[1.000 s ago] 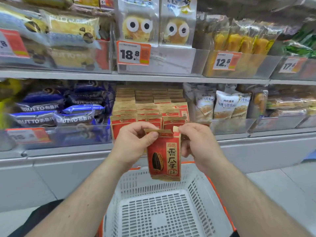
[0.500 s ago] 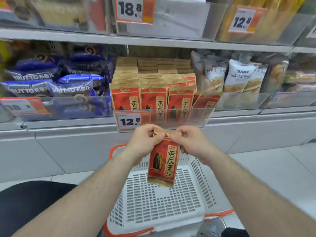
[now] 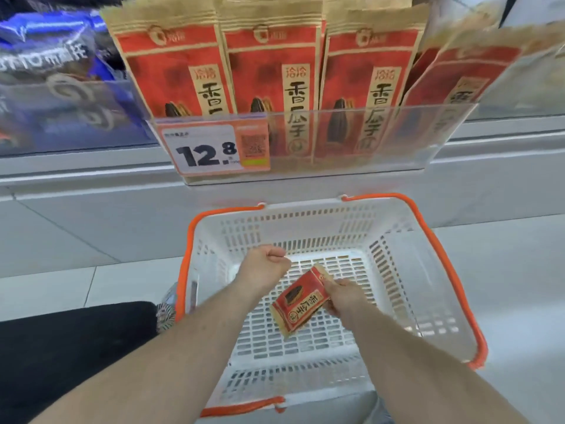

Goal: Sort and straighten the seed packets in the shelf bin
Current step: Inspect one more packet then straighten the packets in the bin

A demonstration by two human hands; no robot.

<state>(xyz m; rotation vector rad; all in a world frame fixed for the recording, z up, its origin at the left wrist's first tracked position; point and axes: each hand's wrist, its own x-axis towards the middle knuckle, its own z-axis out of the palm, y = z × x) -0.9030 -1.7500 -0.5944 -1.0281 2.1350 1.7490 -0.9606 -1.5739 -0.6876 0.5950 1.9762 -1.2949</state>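
R hand (image 3: 342, 296): packet (image 3: 301, 304) pinched, tilted over basket (image 3: 428, 270) | L hand (image 3: 266, 266): clenched, nothing held | bin (image 3: 351, 139): packets stood upright

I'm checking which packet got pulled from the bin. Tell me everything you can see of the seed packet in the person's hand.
The seed packet is a flat red pouch with tan, paper-looking ends, a dark sunflower seed picture and a tan label strip of black characters. It looks sealed and undamaged. It lies tilted, face up, low inside the white basket; whether it touches the floor is unclear. The right hand pinches its upper right end; the left hand, curled beside it, does not touch it.
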